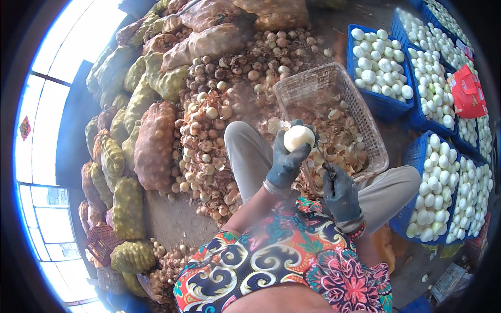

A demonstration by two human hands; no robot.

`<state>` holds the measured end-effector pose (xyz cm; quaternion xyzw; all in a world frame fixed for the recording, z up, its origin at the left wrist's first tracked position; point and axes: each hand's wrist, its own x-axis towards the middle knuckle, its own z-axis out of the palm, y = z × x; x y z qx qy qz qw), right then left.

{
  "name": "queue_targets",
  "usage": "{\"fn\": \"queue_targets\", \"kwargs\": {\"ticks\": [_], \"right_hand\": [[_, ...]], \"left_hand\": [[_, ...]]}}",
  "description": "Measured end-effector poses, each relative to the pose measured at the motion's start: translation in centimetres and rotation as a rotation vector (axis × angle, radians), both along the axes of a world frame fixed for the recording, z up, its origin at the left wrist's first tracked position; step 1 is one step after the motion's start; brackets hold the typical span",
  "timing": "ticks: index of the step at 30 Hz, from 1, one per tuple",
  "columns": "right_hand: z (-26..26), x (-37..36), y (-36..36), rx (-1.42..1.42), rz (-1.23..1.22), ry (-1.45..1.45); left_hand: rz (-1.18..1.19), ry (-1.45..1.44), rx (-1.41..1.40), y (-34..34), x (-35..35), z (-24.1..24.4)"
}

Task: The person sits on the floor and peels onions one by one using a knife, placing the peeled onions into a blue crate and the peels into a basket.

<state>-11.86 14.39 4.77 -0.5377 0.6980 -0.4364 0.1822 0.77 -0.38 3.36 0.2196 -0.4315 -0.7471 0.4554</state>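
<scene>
My left hand [285,160], in a dark rubber-coated glove, holds a pale onion [298,138] over the near edge of a plastic crate. Gloved the same way, my right hand [341,191] grips a small knife [323,155] whose thin blade points up towards the onion. Whether the blade touches the onion I cannot tell. A piece of loose papery skin [277,125] shows just beyond my left hand. The worn, light-coloured crate [368,129] stands tilted between my knees, with onion skins [344,146] and some onions inside.
Unpeeled onions [211,156] lie heaped on the floor at left. Behind them, filled mesh sacks [154,144] are stacked. Blue crates [381,99] of peeled white onions [434,184] line the right side, and a red bag [467,92] rests on some of them.
</scene>
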Motion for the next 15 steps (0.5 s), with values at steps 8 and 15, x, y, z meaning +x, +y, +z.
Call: {"fn": "queue_targets", "kwargs": {"ticks": [8, 15], "right_hand": [[-0.1, -0.3, 0.2, -0.034, -0.001, -0.093], [-0.8, 0.4, 0.0, 0.017, -0.072, 0.033]], "left_hand": [[0.082, -0.052, -0.042, 0.7, -0.1, 0.9], [0.154, -0.184, -0.069, 1.0, 0.3, -0.3]]}}
